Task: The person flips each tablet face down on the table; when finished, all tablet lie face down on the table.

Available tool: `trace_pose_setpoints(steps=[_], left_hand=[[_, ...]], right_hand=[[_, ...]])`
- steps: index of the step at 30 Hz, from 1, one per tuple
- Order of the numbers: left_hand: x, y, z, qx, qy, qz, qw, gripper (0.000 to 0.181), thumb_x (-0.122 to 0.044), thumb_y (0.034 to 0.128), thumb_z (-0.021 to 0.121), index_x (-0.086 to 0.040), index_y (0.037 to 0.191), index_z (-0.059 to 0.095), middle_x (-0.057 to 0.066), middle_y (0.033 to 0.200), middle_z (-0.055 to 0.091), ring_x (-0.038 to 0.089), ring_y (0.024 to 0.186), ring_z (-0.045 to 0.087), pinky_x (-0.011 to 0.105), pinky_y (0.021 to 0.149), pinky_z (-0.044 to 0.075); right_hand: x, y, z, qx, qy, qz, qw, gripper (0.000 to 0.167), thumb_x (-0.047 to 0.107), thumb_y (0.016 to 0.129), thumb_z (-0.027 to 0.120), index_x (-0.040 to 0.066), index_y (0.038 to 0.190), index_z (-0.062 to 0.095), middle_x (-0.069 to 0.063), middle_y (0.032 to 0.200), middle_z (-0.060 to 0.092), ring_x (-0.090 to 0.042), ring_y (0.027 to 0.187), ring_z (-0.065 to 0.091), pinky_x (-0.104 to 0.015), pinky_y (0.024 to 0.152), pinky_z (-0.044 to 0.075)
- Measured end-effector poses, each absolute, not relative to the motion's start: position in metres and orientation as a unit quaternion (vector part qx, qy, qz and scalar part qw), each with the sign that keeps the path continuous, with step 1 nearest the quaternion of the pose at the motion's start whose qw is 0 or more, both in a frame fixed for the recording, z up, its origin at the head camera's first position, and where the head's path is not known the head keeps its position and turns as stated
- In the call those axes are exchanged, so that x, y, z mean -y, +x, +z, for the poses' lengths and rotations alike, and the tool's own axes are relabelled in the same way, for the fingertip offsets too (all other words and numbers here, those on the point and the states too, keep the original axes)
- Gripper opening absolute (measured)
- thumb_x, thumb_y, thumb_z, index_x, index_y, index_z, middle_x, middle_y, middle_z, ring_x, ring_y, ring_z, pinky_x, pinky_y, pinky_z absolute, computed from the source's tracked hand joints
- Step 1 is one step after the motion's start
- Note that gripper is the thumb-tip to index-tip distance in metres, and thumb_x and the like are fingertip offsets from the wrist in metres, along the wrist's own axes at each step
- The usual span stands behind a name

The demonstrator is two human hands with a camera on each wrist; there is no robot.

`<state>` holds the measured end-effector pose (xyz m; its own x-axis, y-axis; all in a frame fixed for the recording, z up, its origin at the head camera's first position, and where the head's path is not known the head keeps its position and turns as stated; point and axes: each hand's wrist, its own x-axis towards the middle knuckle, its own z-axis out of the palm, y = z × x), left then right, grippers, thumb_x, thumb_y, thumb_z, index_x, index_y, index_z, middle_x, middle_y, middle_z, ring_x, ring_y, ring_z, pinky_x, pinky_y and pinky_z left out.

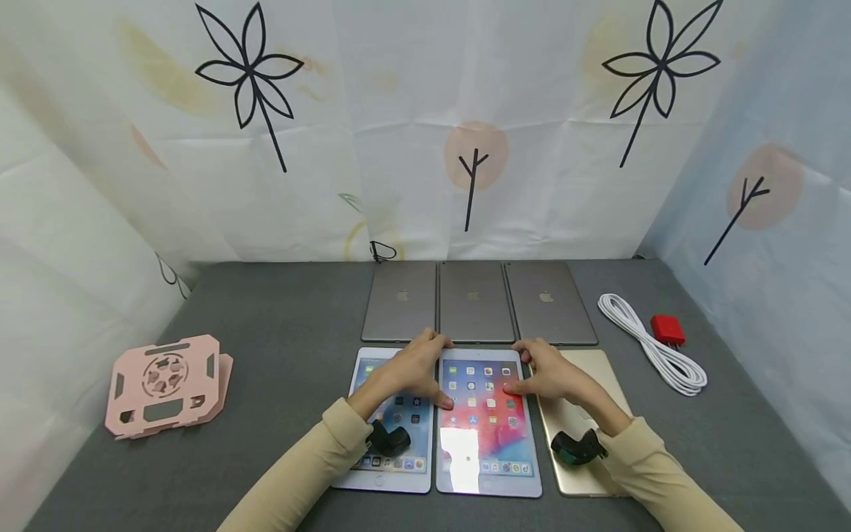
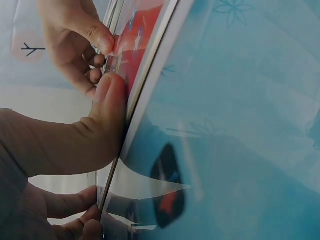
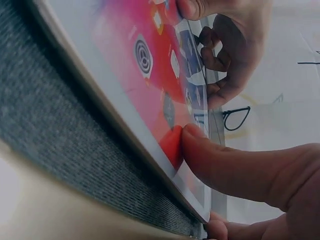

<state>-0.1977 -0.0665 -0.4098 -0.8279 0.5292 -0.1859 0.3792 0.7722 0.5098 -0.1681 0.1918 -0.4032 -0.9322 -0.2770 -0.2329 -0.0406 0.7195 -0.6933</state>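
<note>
- Head view: a lit white tablet [image 1: 490, 425] is held by the left hand [image 1: 419, 367] and right hand [image 1: 552, 373], between a blue-screened tablet [image 1: 416, 423] and a gold tablet [image 1: 564, 415] on the grey counter [image 1: 286, 318].
- Each grip is curled at an edge of the white tablet, thumb on glass, fingers by its far end.
- Its long axis is pointed away from the camera, dock icons [image 1: 505, 468] nearest.
- Apple logos [image 1: 473, 295] are borne by 3 grey tablets [image 1: 473, 319] beyond; icon labels cannot be read.
</note>
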Motion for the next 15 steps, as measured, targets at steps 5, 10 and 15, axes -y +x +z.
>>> trace_pose_setpoints(steps=[5, 10, 15], left_hand=[[0.0628, -0.1962, -0.4093, -0.929, 0.239, 0.226, 0.167, 0.100, -0.034, 0.0633, 0.099, -0.009, 0.146, 0.050, 0.017, 0.144, 0.048, 0.032, 0.130, 0.049, 0.050, 0.105, 0.048], [0.0622, -0.1952, -0.4084, -0.930, 0.236, 0.223, 0.173, 0.101, -0.033, 0.0657, 0.098, -0.011, 0.150, 0.047, 0.016, 0.146, 0.046, 0.032, 0.132, 0.047, 0.050, 0.107, 0.046], [0.0638, -0.1957, -0.4100, -0.929, 0.238, 0.227, 0.171, 0.099, -0.033, 0.0668, 0.098, -0.011, 0.150, 0.048, 0.016, 0.145, 0.047, 0.032, 0.132, 0.047, 0.051, 0.108, 0.046]], right_hand=[[-0.1956, -0.1720, -0.4041, -0.880, -0.062, -0.432, 0.186, 0.069, 0.007, 0.077, 0.088, -0.013, 0.131, 0.050, -0.013, 0.102, 0.041, -0.026, 0.093, 0.039, -0.030, 0.075, 0.035], [-0.2000, -0.1741, -0.4048, -0.845, -0.046, -0.493, 0.202, 0.066, 0.002, 0.077, 0.086, -0.012, 0.130, 0.048, -0.007, 0.098, 0.040, -0.021, 0.089, 0.038, -0.028, 0.074, 0.036], [-0.2019, -0.1729, -0.4027, -0.837, -0.038, -0.503, 0.213, 0.072, 0.005, 0.080, 0.085, -0.011, 0.136, 0.042, -0.013, 0.109, 0.051, -0.022, 0.095, 0.047, -0.030, 0.080, 0.040]])
